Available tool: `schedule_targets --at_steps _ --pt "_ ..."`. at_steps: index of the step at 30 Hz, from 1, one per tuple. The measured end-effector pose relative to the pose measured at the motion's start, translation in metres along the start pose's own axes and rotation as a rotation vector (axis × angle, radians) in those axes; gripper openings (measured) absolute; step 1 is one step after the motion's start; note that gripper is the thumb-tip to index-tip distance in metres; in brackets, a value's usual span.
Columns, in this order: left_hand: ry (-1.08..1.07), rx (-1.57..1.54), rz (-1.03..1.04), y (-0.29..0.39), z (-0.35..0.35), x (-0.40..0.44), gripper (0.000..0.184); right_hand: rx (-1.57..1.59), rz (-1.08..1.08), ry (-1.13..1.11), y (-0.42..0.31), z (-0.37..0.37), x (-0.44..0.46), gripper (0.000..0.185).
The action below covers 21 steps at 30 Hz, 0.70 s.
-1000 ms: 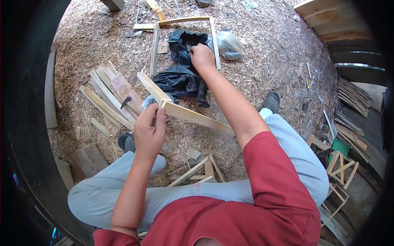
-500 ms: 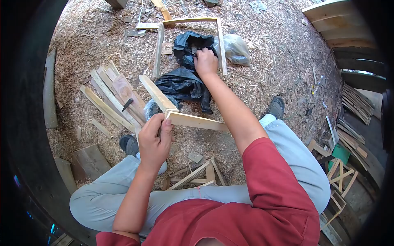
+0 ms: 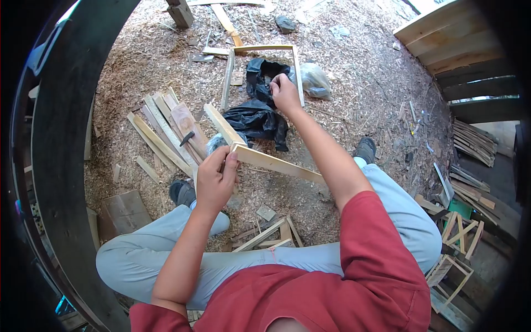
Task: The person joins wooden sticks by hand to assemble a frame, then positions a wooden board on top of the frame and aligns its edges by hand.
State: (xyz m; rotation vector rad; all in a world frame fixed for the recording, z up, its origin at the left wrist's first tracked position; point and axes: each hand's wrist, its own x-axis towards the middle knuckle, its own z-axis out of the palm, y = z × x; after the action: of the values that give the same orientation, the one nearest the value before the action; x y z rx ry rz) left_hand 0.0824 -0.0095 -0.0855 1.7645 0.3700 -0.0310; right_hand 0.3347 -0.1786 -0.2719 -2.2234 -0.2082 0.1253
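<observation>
My left hand grips the corner where two wooden strips meet. One pale strip runs right, passing beneath my right forearm; the other strip points away from me. At the mouth of a crumpled black plastic bag, my right hand has its thumb and fingers pinched together. Whatever is between those fingertips is too small to make out. Behind the bag stands a three-sided wooden frame on the ground. A hammer rests on a pile of wooden slats to the left.
A clear plastic bag lies beside the frame's right leg. Wood shavings cover the ground. Another small wooden frame sits close to my lap. Stacked strips and crate-like pieces line the right side.
My right hand's fingers have drawn together at the bag's mouth and lifted slightly. The left hand keeps its grip on the corner. My view has tilted, shifting the scene down and right.
</observation>
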Motion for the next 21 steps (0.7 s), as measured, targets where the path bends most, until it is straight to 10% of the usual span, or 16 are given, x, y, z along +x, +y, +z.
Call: schedule_targets --at_steps 12,21 --pt "-0.153 -0.212 0.072 0.055 0.024 -0.045 0.029 0.482 -0.055 -0.108 -0.153 -0.217 -0.160 0.009" --pt "-0.300 -0.181 0.143 0.081 0.082 -0.091 0.031 0.511 -0.074 0.162 -0.178 -0.238 -0.301 0.010"
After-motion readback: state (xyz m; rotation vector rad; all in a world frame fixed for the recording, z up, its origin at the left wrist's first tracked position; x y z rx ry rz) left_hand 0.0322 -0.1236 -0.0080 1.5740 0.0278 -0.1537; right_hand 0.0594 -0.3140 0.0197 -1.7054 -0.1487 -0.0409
